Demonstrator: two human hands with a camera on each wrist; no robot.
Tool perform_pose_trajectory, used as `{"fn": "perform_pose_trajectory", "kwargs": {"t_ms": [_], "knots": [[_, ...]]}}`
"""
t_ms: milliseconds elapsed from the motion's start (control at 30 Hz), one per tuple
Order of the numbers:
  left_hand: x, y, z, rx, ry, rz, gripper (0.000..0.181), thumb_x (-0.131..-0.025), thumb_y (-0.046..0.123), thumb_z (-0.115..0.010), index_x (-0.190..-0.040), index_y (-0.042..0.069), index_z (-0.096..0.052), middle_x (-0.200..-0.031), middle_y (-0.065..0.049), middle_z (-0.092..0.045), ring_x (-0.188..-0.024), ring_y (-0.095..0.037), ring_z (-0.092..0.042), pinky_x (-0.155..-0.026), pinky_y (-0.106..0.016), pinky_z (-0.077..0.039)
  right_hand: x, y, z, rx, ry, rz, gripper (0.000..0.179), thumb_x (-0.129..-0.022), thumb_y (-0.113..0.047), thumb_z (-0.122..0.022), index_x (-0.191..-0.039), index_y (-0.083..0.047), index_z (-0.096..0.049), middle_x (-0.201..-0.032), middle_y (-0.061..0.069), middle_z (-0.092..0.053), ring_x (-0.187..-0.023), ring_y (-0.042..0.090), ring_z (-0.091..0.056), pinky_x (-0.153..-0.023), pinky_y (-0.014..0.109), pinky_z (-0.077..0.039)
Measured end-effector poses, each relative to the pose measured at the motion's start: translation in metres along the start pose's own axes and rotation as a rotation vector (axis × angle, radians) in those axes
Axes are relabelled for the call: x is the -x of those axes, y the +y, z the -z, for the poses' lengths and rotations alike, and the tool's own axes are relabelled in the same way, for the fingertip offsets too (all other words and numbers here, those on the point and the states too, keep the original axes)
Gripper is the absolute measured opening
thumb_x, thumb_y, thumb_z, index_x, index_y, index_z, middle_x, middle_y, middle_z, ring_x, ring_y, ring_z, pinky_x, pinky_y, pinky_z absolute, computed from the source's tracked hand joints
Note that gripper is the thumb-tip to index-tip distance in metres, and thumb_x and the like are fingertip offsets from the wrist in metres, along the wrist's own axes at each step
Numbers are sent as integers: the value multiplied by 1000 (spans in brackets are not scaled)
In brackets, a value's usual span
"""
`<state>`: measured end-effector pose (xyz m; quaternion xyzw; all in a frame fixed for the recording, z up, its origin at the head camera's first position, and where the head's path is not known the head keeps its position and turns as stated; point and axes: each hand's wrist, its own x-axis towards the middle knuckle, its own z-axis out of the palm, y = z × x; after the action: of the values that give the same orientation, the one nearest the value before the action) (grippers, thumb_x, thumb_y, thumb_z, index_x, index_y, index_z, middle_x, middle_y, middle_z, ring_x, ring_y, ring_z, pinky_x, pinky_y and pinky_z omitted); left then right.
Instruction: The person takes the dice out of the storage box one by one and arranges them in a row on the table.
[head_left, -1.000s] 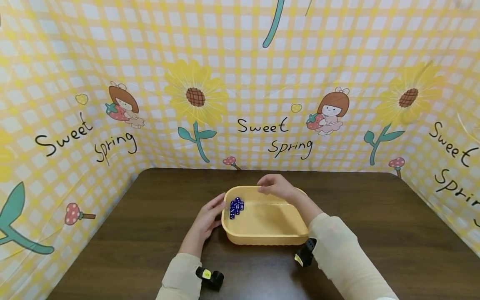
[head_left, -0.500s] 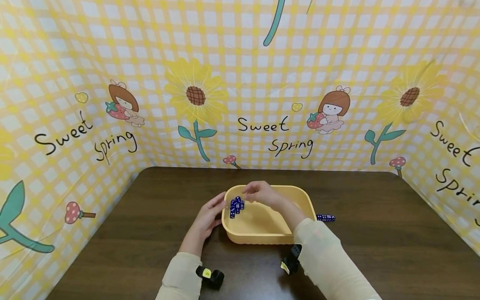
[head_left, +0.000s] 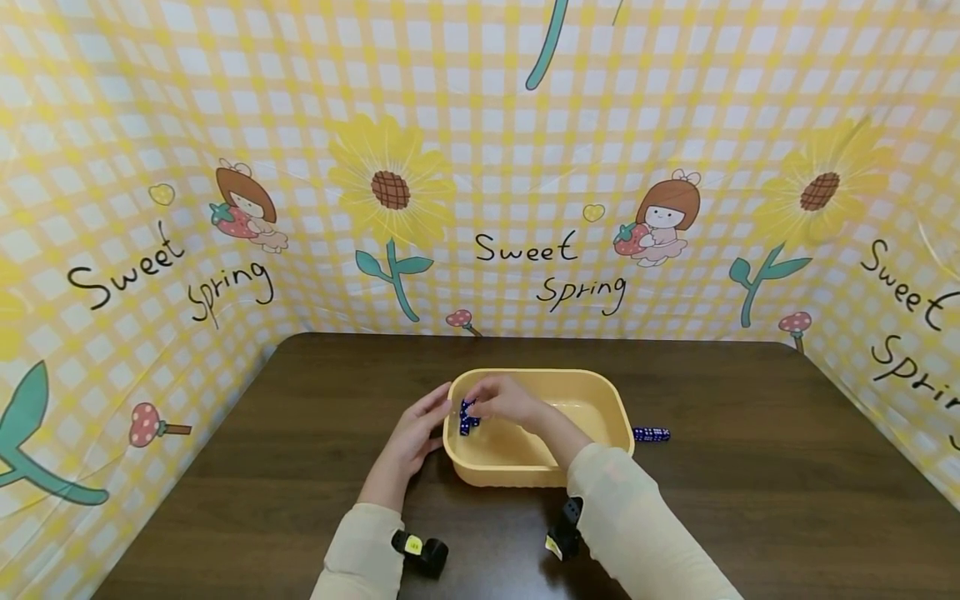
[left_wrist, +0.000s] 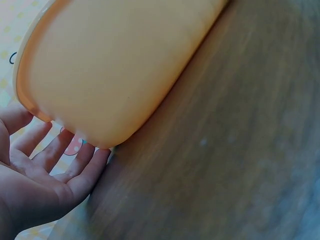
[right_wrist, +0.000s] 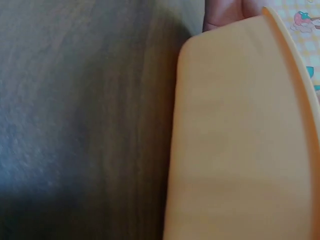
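Touching the left end of the yellow tub (head_left: 502, 477) with a spread-fingered left hand (head_left: 411, 435)! See the row of blue dice (head_left: 652, 434) just beside the right end, then the right hand (head_left: 510, 402) inside, curved at the dice pile (head_left: 465, 426) by the left wall, can't tell if pinching.

my left hand (head_left: 411, 437) + right hand (head_left: 508, 400): 2 | tray (head_left: 510, 477): 1 | dice pile (head_left: 465, 423): 1, centre | dice row (head_left: 651, 434): 1, centre-right | cameras (head_left: 432, 558): 2 | table (head_left: 750, 467): 1
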<state>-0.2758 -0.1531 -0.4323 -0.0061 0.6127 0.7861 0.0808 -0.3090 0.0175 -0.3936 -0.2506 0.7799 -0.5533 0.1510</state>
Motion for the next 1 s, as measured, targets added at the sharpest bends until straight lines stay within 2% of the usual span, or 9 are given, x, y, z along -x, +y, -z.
{"fn": "perform_pose_trajectory", "kwargs": {"t_ms": [267, 467, 600, 1000], "knots": [[0, 1, 1, 4, -1, 0, 46, -86, 14, -52, -130, 9, -39, -124, -13, -40, -109, -27, -40, -77, -43, -41, 0, 4, -8, -54, -44, -61, 20, -75, 4, -60, -92, 13, -56, -69, 5, -56, -58, 21, -51, -64, 42, -45], [0, 0, 1, 3, 1, 0, 45, -87, 12, -50, -130, 8, -39, -125, -15, -39, -111, -29, -38, -78, -44, -40, 0, 11, -10, -29, -45, -131, 18, -75, 1, -61, -91, 9, -58, -66, 3, -55, -55, 19, -51, -56, 32, -45], [1, 0, 0, 4, 2, -1, 45, -87, 12, -50, -130, 8, -39, -126, -16, -39, -111, -30, -38, -78, -45, -40, 0, 13, -10, -15, -58, -178, 17, -76, 0, -60, -92, 6, -59, -70, 5, -57, -58, 18, -51, -57, 31, -44], [0, 0, -1, 9, 0, 2, 44, -87, 12, -50, -130, 8, -39, -127, -17, -37, -111, -31, -37, -79, -46, -39, 1, 13, -13, 46, -75, -144, 21, -74, 0, -63, -95, 6, -59, -78, 8, -53, -59, 17, -49, -59, 32, -45]]}}
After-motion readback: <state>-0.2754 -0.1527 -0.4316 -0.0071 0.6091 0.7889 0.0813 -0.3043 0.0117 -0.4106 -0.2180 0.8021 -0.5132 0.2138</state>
